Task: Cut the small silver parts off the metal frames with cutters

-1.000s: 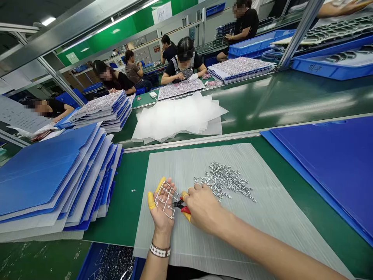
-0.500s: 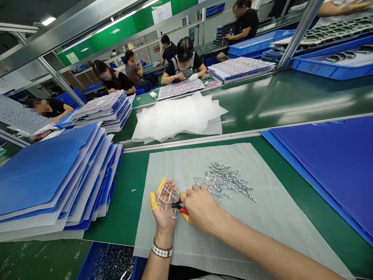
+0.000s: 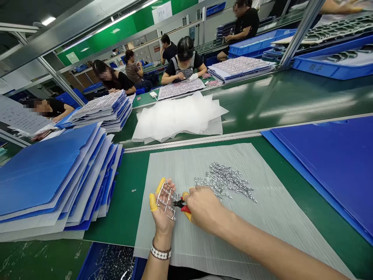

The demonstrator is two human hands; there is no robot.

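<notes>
silver wire lattice (image 3: 166,200) held at the cutters

left hand (image 3: 163,214), in yellow finger cots (image 3: 153,202), grips it against the palm; red-handled side cutters (image 3: 180,205) touch it, closed in the right hand (image 3: 204,208), just beside loose metal pieces (image 3: 224,181) on a grey plastic sheet (image 3: 279,237).

Yellow finger cots (image 3: 153,202) cover the left hand's (image 3: 163,221) fingertips, behind a silver wire frame (image 3: 167,200). The cutters (image 3: 185,209) have red and black grips. A black-and-white patterned bracelet (image 3: 161,252) circles the wrist. Silver metal pieces (image 3: 224,181) lie on a pale grey, finely ribbed sheet (image 3: 279,233), over a green surface (image 3: 116,206), beside deep blue plastic sheets (image 3: 329,167).
</notes>
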